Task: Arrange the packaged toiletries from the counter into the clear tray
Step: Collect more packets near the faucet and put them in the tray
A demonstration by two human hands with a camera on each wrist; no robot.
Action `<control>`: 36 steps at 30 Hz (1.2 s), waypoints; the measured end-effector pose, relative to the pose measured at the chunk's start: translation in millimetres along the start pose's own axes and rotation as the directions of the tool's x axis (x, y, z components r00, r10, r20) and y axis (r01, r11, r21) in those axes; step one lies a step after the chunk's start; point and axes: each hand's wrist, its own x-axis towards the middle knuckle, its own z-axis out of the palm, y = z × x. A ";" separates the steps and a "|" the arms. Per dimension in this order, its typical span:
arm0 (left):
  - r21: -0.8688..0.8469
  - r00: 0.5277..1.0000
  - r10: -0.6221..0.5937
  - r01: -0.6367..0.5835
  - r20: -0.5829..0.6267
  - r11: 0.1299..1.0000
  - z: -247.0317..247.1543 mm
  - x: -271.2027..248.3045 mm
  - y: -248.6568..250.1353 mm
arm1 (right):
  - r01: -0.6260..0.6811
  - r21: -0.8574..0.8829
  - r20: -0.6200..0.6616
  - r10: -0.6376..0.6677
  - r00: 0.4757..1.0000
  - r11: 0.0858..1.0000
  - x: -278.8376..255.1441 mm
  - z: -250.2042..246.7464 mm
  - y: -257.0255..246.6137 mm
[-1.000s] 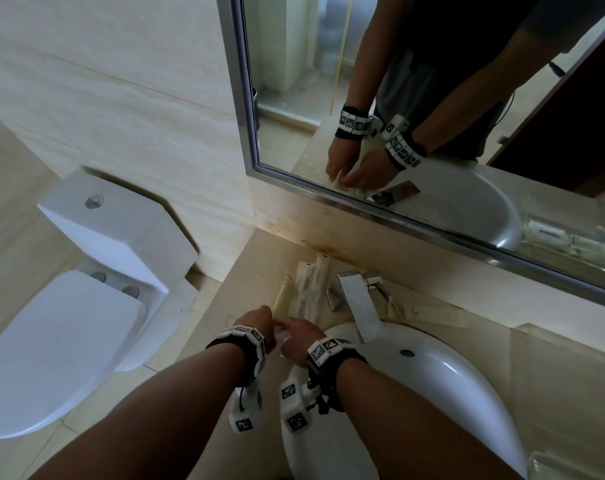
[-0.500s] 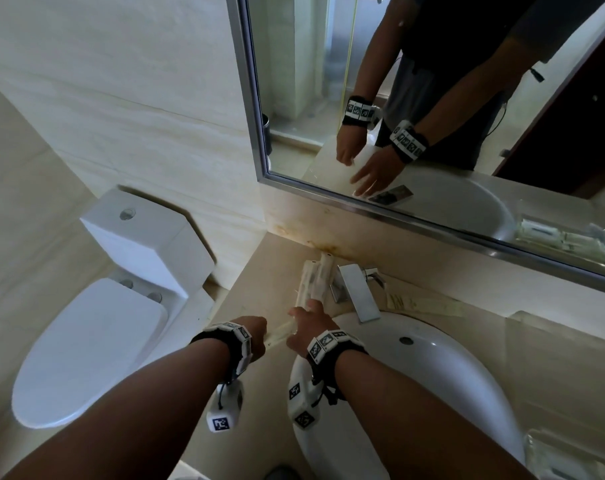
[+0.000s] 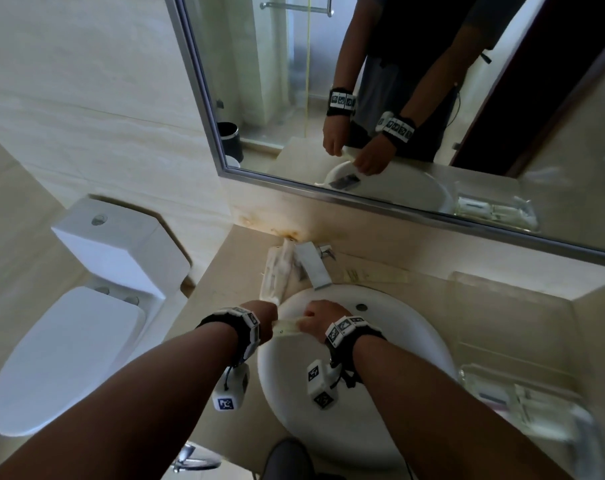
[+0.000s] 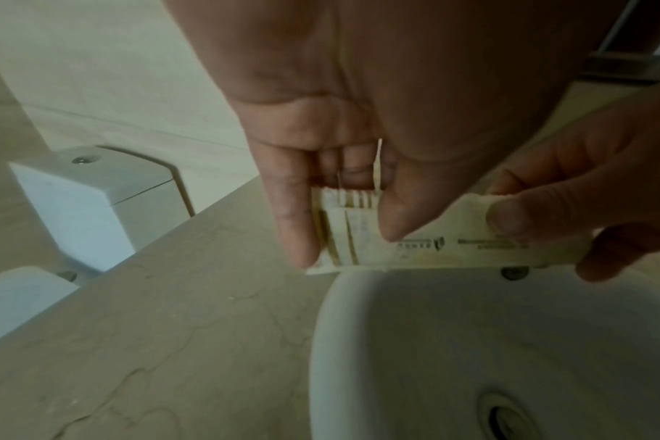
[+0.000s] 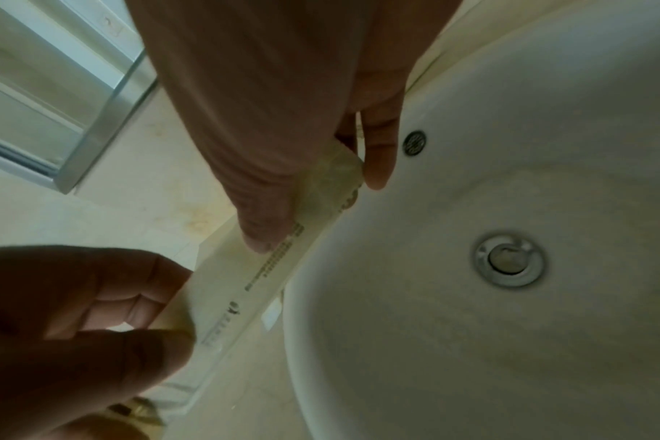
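Both hands grip one long packet over the sink's left rim.

I see my left hand (image 3: 264,318) pinching one end of a cream comb packet (image 4: 415,241) between thumb and fingers, and my right hand (image 3: 320,317) pinching the other end, so the packet spans level between them, just above the edge where the white sink (image 3: 380,427) meets the beige counter (image 4: 151,342). Two more wrapped packets (image 3: 277,271) lie near the back wall, left of the faucet (image 3: 311,268); another flat packet (image 3: 377,274) lies right of it. The clear tray (image 3: 523,407) sits at the counter's right end, well apart, already holding packets. Between my hands and the tray lies the open basin; the toilet (image 3: 65,355) stands beyond the counter's left edge.
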 end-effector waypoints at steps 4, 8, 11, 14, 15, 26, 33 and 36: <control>-0.023 0.998 0.021 -0.022 -0.051 0.999 -2.2 0.7 35.9 | -0.036 0.056 -0.071 0.040 0.997 0.998 -30.0 -8.4 26.7; -0.029 0.995 0.068 -0.071 -0.076 0.997 -3.3 3.6 72.8 | -0.083 0.135 -0.120 0.099 0.988 0.987 -58.5 -15.7 54.0; 0.004 0.992 0.108 -0.108 -0.061 0.994 -5.6 5.8 102.7 | -0.104 0.179 -0.170 0.135 0.976 0.978 -78.5 -22.5 75.6; 0.038 0.988 0.143 -0.141 -0.057 0.989 -7.1 6.3 132.9 | -0.130 0.193 -0.197 0.168 0.966 0.972 -97.5 -29.8 95.5; 0.050 0.987 0.149 -0.147 -0.056 0.988 -7.1 6.6 143.5 | -0.137 0.191 -0.205 0.176 0.963 0.972 -103.8 -32.4 103.1; -0.003 0.951 0.292 -0.294 -0.107 0.956 -16.2 10.1 248.3 | -0.232 0.263 -0.228 0.294 0.928 0.937 -177.4 -53.2 180.9; -0.039 0.919 0.387 -0.391 -0.083 0.920 0.7 15.1 325.2 | -0.353 0.198 -0.212 0.391 0.896 0.915 -227.7 -64.0 252.4; 0.010 0.911 0.413 -0.413 -0.002 0.911 12.6 19.7 352.7 | -0.388 0.164 -0.223 0.417 0.881 0.907 -250.2 -57.0 285.9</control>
